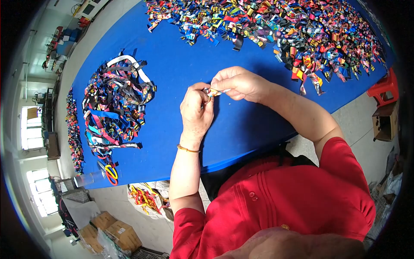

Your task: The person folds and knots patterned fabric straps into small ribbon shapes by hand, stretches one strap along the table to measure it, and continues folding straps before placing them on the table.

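Observation:
Above the blue table [172, 56], my two hands meet over a short, colourful printed ribbon strap [213, 92]. My left hand [196, 108] is closed around one part of it, fingers curled. From the other side my right hand [239, 84] pinches it between thumb and forefinger; a pale end shows by the fingertips. Much of the strap is hidden by my fingers. To the left lies a heap of long printed straps [114, 108] with a white band on top. A large spread of short looped straps [276, 30] covers the far side of the table.
Scissors with yellow and red handles [111, 174] lie near the left table edge beside a clear plastic cup [86, 179]. A narrow strap pile [74, 134] runs along the left edge. On the floor are a scrap bag [148, 200], cardboard boxes [120, 235] and a red stool [384, 90].

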`<state>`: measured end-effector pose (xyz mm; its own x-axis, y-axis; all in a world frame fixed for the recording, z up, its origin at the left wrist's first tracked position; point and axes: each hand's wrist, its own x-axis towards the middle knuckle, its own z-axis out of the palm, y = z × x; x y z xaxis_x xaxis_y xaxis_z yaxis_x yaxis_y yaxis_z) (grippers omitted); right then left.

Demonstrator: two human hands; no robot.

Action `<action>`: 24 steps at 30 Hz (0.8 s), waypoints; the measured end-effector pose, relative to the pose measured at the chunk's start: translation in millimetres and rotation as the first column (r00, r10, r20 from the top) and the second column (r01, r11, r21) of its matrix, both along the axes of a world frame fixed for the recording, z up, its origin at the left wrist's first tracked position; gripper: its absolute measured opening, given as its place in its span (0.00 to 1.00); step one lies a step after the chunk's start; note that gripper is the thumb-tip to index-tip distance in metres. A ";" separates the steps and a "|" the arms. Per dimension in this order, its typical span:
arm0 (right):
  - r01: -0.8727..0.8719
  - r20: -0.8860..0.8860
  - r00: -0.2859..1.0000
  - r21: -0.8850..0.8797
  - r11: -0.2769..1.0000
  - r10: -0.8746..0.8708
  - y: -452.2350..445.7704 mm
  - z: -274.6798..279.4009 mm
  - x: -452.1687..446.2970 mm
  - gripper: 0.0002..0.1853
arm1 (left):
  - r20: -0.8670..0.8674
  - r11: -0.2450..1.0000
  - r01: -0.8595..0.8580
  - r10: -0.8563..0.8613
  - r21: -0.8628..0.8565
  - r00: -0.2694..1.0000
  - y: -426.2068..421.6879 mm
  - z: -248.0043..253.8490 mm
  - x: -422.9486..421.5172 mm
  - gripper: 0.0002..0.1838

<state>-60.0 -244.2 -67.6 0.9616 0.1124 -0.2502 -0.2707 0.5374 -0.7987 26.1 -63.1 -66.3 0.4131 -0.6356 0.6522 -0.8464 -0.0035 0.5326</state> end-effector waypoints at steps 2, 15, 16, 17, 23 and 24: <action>0.070 0.023 0.997 -0.051 0.996 -0.069 5.1 1.8 -0.4 0.08 | 0.008 1.000 -0.014 0.014 -0.004 1.000 -0.8 1.0 0.2 0.15; 0.542 0.341 0.833 -0.346 0.766 -0.435 13.6 -18.9 14.1 0.05 | -0.015 0.999 -0.035 0.035 0.021 0.999 -3.9 2.3 -4.9 0.15; 0.587 0.389 0.804 -0.397 0.705 -0.451 14.2 -20.7 14.7 0.05 | 0.011 1.000 -0.022 0.022 0.015 1.000 -4.6 1.5 -4.4 0.15; 0.630 0.437 0.773 -0.442 0.639 -0.460 15.5 -21.5 15.2 0.04 | -0.038 1.000 0.003 -0.002 0.023 0.999 -3.9 0.7 -4.0 0.15; 0.749 0.728 0.621 -0.439 0.497 -0.293 20.0 2.5 2.9 0.03 | -0.216 0.995 -0.025 0.046 0.101 0.975 -2.5 4.5 -1.7 0.11; 0.763 0.776 0.580 -0.409 0.500 -0.250 20.4 2.6 2.4 0.03 | -0.388 0.999 0.031 -0.023 0.014 0.921 -1.8 1.4 0.0 0.11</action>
